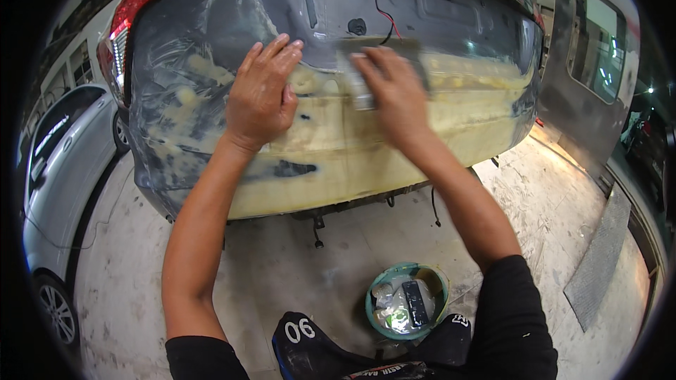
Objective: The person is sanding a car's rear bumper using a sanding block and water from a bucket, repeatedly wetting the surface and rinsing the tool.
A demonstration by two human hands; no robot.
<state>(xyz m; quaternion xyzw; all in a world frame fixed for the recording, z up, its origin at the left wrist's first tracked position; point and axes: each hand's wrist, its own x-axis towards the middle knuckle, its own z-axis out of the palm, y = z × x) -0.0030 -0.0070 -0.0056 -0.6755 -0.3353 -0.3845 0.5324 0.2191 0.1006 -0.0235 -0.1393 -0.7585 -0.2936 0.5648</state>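
A car's rear panel (451, 119) fills the upper middle, grey at the top with a broad sanded, cream-coloured band across it. My left hand (259, 98) lies flat against its left half, fingers extended and holding nothing. To the right, my right hand (396, 95) is smeared by motion and presses a grey sheet of sandpaper (358, 93) onto the cream band. Part of the sheet is hidden beneath the fingers. Above it, a red and black wire (384, 3) hangs from a hole in the panel.
On the floor near my feet stands a green bucket (371, 309) with water, a dark block and other items inside. A silver car (77, 148) is parked at left. At right, a loose vehicle door (577, 84) stands upright near a flat grey board (598, 260).
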